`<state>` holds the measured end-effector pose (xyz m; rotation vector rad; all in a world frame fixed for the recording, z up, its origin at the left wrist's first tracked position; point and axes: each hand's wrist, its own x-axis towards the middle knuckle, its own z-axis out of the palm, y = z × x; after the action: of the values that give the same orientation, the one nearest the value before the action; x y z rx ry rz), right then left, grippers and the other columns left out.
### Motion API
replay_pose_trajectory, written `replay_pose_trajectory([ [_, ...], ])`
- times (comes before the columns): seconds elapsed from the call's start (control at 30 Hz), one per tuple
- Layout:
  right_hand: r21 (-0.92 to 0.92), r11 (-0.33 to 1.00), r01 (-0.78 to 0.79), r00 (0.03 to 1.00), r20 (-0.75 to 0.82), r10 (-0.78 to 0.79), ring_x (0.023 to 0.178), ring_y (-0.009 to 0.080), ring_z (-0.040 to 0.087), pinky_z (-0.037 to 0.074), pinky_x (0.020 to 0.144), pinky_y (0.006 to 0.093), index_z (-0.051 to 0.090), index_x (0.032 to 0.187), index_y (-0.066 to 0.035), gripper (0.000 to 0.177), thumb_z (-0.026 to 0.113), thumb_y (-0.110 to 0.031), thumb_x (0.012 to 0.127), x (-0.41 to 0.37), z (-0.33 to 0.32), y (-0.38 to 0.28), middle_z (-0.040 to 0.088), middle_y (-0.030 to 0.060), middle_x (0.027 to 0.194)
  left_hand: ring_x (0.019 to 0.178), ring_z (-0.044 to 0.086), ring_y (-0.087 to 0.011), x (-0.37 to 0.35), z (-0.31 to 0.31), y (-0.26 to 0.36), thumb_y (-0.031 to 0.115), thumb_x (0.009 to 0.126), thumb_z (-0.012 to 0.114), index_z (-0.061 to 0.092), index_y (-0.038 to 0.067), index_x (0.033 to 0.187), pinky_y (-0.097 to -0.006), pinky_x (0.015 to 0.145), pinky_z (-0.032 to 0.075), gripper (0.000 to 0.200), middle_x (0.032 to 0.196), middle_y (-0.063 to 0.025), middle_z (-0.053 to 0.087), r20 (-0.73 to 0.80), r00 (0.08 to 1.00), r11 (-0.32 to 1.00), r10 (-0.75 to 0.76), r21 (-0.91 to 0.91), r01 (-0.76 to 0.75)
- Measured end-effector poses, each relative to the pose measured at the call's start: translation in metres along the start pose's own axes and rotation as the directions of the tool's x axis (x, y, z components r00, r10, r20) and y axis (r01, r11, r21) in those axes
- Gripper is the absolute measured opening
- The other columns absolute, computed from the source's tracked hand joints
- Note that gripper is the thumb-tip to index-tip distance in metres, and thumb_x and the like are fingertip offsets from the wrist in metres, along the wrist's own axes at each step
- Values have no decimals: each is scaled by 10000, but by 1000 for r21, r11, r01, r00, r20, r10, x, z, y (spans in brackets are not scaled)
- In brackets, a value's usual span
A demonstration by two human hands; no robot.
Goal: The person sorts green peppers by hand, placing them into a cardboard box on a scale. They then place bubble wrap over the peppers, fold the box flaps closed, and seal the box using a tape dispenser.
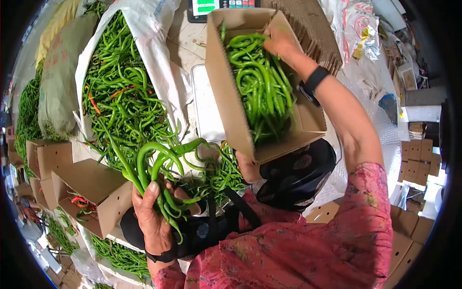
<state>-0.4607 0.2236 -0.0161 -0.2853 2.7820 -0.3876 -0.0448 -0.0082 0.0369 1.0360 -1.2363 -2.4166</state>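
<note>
My left hand [153, 212] is closed around a loose bunch of long green chili peppers [161, 156], their curved ends sticking out above and below my fingers. Over the far end of an open cardboard box [226, 91], my right hand [280, 42] has its fingers curled down onto green chili peppers [260, 82] that lie lengthwise inside. Part of those fingers is hidden, and the peppers at the near end are blurred. The box is tilted above my lap. A large white sack [144, 29] spills more green chili peppers [120, 82], with a few red ones, at the left.
A scale with a green display [204, 6] and a white tray [207, 106] stand behind the box. Flattened cardboard [308, 24] is stacked at the far right. Small boxes [89, 178] sit at the left, one holding red chili peppers [83, 202]. Bubble wrap [370, 125] lies at the right.
</note>
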Motion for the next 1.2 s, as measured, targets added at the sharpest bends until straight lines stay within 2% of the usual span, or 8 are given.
replay_pose_trajectory([
  [0.27, -325, 823, 466, 856, -70, -513, 1207, 390, 500, 387, 1042, 471, 495, 1315, 8, 581, 638, -335, 868, -44, 39, -34, 541, 205, 1287, 833, 630, -191, -2, -18, 1, 148, 893, 641, 511, 15, 1206, -315, 697, 579, 364, 1011, -96, 607, -66, 998, 987, 2, -161, -13],
  [0.3, -330, 698, 636, 644, -273, -715, 1168, 375, 526, 406, 1014, 466, 514, 1288, -2, 501, 630, -264, 877, -67, 25, -42, 559, 204, 1258, 821, 636, -194, -1, -21, 0, 154, 893, 643, 511, 13, 1204, -324, 686, 588, 366, 992, -106, 610, -59, 998, 984, 8, -176, -19],
  [0.37, -19, 726, 687, 686, -314, -657, 1013, 295, 624, 480, 883, 374, 622, 1130, 0, 303, 606, -184, 891, -132, -23, -85, 649, 166, 1099, 786, 646, -202, -1, -24, 0, 167, 891, 652, 512, 9, 1192, -327, 653, 598, 368, 944, -124, 612, -33, 999, 986, 19, -166, -24],
  [0.5, 779, 504, 373, 761, 54, -646, 914, 141, 639, 510, 764, 285, 644, 1121, -46, 296, 659, -224, 885, -253, -10, -117, 674, 85, 957, 812, 645, -191, -5, -17, 1, 193, 887, 675, 520, 7, 1165, -315, 670, 589, 369, 934, -111, 619, -86, 992, 975, 95, -193, -110],
  [0.7, 909, 415, 40, 803, 218, -554, 955, 152, 628, 514, 781, 285, 566, 1156, 70, 430, 667, -270, 913, -298, 89, -172, 651, 120, 1056, 893, 638, -147, -24, -10, -14, 28, 854, 671, 501, 16, 1244, -269, 780, 538, 426, 1041, -66, 632, -3, 995, 975, 103, -197, -101],
  [0.77, 886, -123, -447, 706, 265, -657, 952, 159, 619, 487, 829, 266, 549, 1186, 82, 482, 684, -282, 899, -299, 102, -184, 643, 111, 1064, 923, 616, -139, -32, -7, -24, 3, 829, 685, 490, 21, 1247, -258, 783, 520, 462, 1059, -59, 617, 27, 985, 985, 171, -20, -171],
  [1.1, 973, 230, 28, 888, 82, -453, 985, 209, 622, 499, 856, 334, 536, 1264, 35, 363, 584, -41, 913, -303, 132, -161, 571, 192, 1229, 875, 644, -195, -44, -41, -31, 22, 811, 647, 517, -21, 1190, -316, 774, 555, 404, 1026, -113, 625, 73, 994, 964, 78, -260, -57],
  [1.2, 555, 465, 690, 676, -266, -687, 941, 242, 639, 505, 822, 351, 517, 1270, 33, 366, 523, -27, 909, -318, 137, -147, 583, 238, 1154, 893, 660, -209, -40, -53, -30, 8, 814, 643, 523, -21, 1196, -335, 763, 577, 402, 1034, -118, 633, 57, 993, 920, 106, -385, -76],
])
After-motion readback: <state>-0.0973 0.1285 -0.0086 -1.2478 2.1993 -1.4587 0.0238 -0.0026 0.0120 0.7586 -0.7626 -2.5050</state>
